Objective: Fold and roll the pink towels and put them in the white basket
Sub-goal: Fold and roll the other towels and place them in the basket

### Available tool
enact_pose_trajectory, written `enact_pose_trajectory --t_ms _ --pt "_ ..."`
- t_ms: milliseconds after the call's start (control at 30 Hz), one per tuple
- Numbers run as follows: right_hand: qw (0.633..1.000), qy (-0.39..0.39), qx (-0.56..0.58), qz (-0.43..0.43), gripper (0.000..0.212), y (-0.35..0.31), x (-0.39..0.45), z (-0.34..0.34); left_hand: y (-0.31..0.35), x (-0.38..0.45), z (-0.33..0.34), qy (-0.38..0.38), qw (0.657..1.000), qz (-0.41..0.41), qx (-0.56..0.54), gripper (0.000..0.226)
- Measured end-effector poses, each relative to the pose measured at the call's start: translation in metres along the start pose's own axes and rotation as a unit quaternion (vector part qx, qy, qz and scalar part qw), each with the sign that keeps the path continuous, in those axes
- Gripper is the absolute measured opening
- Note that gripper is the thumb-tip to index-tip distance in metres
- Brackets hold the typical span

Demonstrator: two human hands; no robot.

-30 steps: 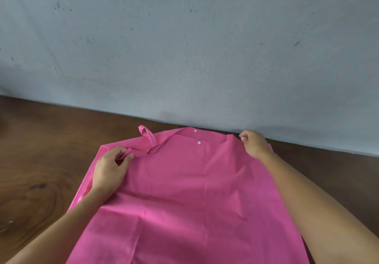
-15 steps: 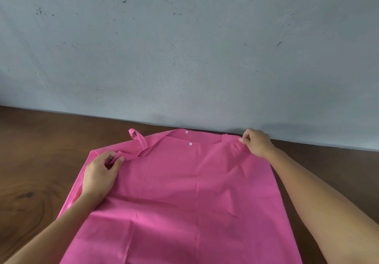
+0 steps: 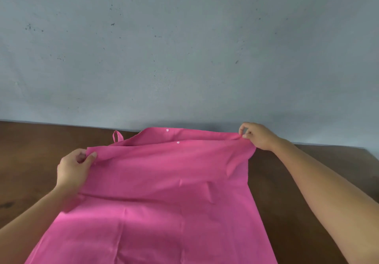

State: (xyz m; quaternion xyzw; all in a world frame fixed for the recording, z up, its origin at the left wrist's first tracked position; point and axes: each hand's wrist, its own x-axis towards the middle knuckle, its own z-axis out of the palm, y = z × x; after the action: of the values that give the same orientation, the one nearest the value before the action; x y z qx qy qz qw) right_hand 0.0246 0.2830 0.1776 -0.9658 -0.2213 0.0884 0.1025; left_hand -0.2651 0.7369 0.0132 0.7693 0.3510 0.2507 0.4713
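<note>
The pink towel lies spread on the brown table, in the middle of the view, and it reaches from the near edge up to the wall at the far side. Its far edge is lifted a little from the table. A small loop stands up at the far left corner, and two white dots sit near the far edge. The left hand pinches the far left corner of the towel between the thumb and the curled fingers. The right hand pinches the far right corner with the fingertips, close to the wall. Both forearms reach over the table, one at each side of the towel.
</note>
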Motion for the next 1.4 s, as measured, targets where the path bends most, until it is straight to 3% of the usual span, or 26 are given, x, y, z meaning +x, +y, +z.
enact_pose_trajectory --t_ms 100,367,533,700,800,967,1067,1133,1400 --pt "0.998 -0.029 -0.047 0.002 0.044 -0.001 -0.019 -0.012 0.003 0.009 -0.013 0.005 1.000 0.000 0.003 0.012" --pt "0.990 -0.041 -0.134 0.018 0.041 -0.027 -0.070 -0.023 0.018 0.027 -0.034 -0.009 1.000 0.004 -0.011 0.015" --pt "0.959 -0.063 -0.274 -0.022 0.084 -0.029 -0.089 -0.016 0.017 0.041 -0.045 0.001 0.998 -0.013 -0.061 0.008" --pt "0.945 -0.025 -0.317 -0.072 0.044 -0.020 -0.102 -0.011 0.020 0.041 -0.056 0.002 0.997 -0.015 -0.071 0.005" --pt "0.958 -0.004 -0.279 -0.072 0.036 -0.014 -0.110 -0.012 0.023 0.034 -0.062 0.008 0.997 -0.011 -0.074 0.005" --pt "0.992 0.065 -0.072 -0.086 0.022 0.004 -0.137 -0.010 0.033 0.008 -0.077 0.026 0.998 -0.016 -0.056 0.015" --pt "0.988 0.110 0.070 -0.079 0.015 0.012 -0.159 -0.004 0.033 -0.013 -0.086 0.035 0.998 -0.026 -0.046 0.016" --pt "0.985 0.117 0.101 -0.081 0.018 0.017 -0.175 0.002 0.030 -0.029 -0.092 0.039 0.998 -0.035 -0.038 0.019" --pt "0.984 0.046 -0.115 -0.125 0.022 0.059 -0.248 0.027 0.030 -0.128 -0.112 0.066 0.997 -0.037 -0.028 0.015"
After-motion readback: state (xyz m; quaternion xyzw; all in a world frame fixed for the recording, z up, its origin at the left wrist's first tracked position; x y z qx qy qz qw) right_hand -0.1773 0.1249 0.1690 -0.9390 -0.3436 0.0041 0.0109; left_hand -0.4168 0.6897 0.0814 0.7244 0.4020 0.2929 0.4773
